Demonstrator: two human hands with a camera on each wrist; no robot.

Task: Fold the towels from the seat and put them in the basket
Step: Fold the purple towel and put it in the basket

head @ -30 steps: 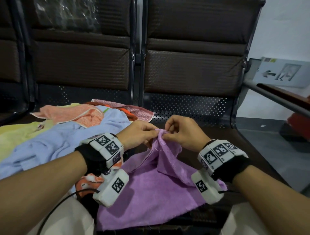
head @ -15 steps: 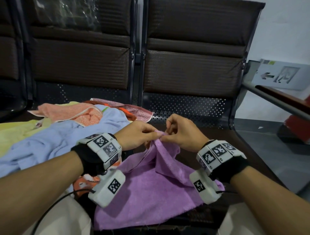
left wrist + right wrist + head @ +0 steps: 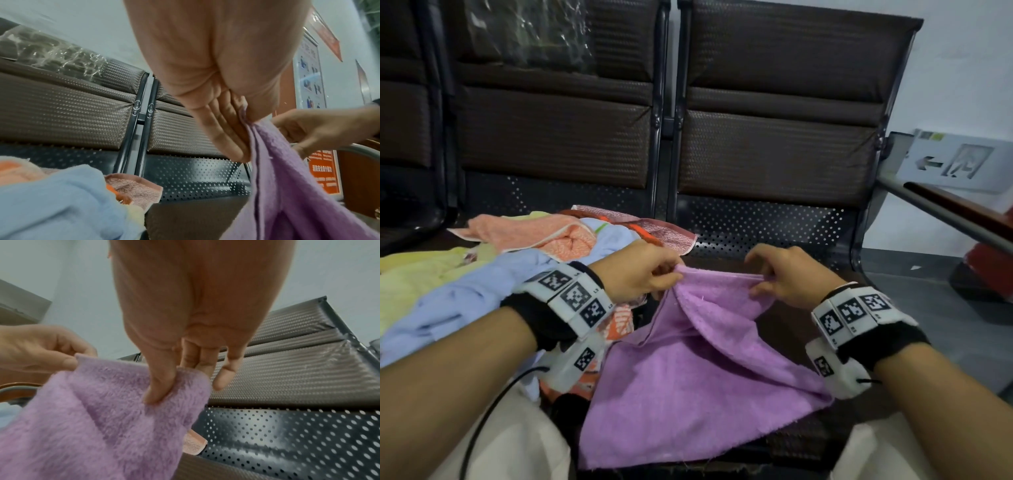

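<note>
Head view: purple towel, top edge pinched between left hand and right hand, stretched taut between fingertips, presumably to square it for folding; remainder drapes below onto seat.

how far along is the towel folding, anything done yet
Nothing looks finished: no folded towel and no basket is in view. In hand: the left hand and right hand each pinch the top edge of the purple towel, stretched between them, its lower part on the seat. Left: folding it, then the unfolded blue towel, orange towel and others piled beside it.
</note>
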